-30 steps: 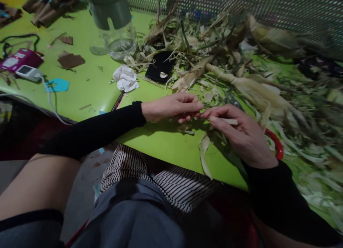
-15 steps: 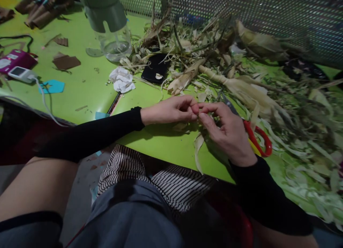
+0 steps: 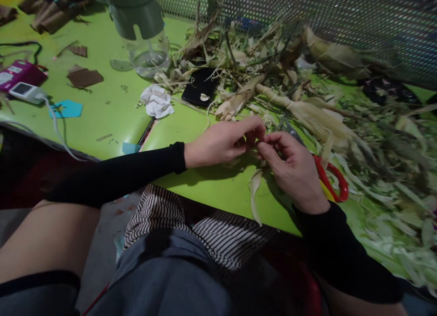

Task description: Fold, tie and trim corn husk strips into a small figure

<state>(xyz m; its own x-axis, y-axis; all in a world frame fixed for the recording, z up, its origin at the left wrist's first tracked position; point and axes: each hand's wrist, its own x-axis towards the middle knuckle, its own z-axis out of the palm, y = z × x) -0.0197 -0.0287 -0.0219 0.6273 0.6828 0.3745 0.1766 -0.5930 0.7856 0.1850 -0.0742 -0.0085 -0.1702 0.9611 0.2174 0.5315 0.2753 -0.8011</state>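
Note:
Above the front part of the green table, my left hand and my right hand meet at the fingertips. Both are closed in a pinch. Whatever lies between the fingers is too small and hidden to make out. A pale strip of dry husk hangs over the table just below my right fingers. Scissors with red and yellow handles lie beside my right hand, partly covered by it. Behind the hands, a bundle of dried corn husk with a wrapped stem rests on the pile.
Dried husks and shreds heap across the back and right. A black phone, crumpled white tissue and a bottle with a green top stand or lie behind my left arm. A purple device with a cable sits far left.
My left hand has turned so its index finger arches over, its fingertips shifting slightly up and right. My right hand stays pinched, a little further right.

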